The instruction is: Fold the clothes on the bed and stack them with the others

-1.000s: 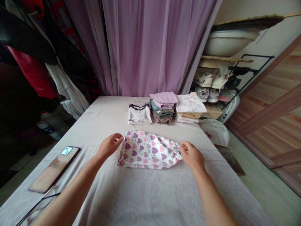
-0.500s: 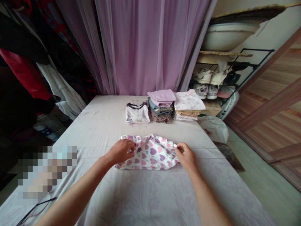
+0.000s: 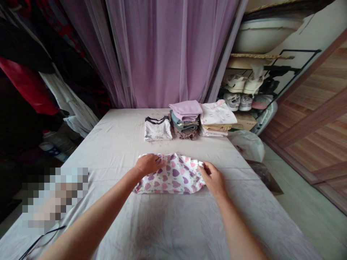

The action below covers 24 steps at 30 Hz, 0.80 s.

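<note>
A small white garment with pink and purple hearts (image 3: 176, 175) lies in the middle of the pale sheet-covered surface (image 3: 173, 220). My left hand (image 3: 148, 164) rests on the garment's upper left part with its fingers curled over the cloth, gripping a fold. My right hand (image 3: 213, 178) pinches the garment's right edge. Behind it lie a folded white top with dark trim (image 3: 157, 129), a stack of folded clothes topped by a lilac piece (image 3: 186, 119), and a second stack of pale folded clothes (image 3: 217, 121).
A purple curtain (image 3: 173, 54) hangs behind the surface. Dark and red clothes (image 3: 32, 72) hang at the left. A rack with shoes (image 3: 244, 90) stands at the right, with a white bag (image 3: 248, 146) below it. A blurred flat object (image 3: 54, 196) lies at the near left edge.
My left hand has moved rightward from the garment's left edge onto its top, carrying the cloth over. The garment looks narrower. My right hand stays at the right edge.
</note>
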Motion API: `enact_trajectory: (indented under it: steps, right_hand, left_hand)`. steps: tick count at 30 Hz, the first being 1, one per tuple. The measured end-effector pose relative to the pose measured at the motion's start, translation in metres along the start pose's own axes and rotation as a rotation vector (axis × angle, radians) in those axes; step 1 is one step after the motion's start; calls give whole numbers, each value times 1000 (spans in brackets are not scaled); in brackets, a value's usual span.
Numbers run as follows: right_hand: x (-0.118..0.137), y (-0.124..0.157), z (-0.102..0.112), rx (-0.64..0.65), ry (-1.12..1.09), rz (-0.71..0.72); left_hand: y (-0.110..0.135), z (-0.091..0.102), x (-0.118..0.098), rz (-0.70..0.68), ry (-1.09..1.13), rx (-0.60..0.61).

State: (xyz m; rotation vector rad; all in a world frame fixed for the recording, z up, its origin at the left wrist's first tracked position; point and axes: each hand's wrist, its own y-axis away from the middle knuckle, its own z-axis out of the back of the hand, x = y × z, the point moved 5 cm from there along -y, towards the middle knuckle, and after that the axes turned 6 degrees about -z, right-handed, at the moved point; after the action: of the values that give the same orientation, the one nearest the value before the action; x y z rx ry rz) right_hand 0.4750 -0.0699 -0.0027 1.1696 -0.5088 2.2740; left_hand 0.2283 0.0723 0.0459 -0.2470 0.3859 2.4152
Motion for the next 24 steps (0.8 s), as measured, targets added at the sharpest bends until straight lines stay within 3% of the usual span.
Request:
enact_trajectory:
  steps: [4, 8, 12, 16, 19, 24]
  right_hand:
    - [-1, 0, 1, 10, 15, -18]
    - [-8, -4, 2, 6, -16, -42]
    - [-8, -6, 1, -22, 117, -48]
    - [-4, -4, 0, -41, 209, -27]
    - [-4, -3, 1, -37, 160, -14]
    - [-6, -2, 0, -14, 157, -38]
  left_hand:
    - [-12, 6, 3, 4, 41, -40]
    - [-31, 8, 31, 9, 226, -72]
    - [-53, -1, 59, 12, 423, 6]
    - [-67, 2, 74, 53, 460, 6]
    - [-66, 11, 80, 77, 426, 26]
    - [-46, 13, 87, 16, 594, 69]
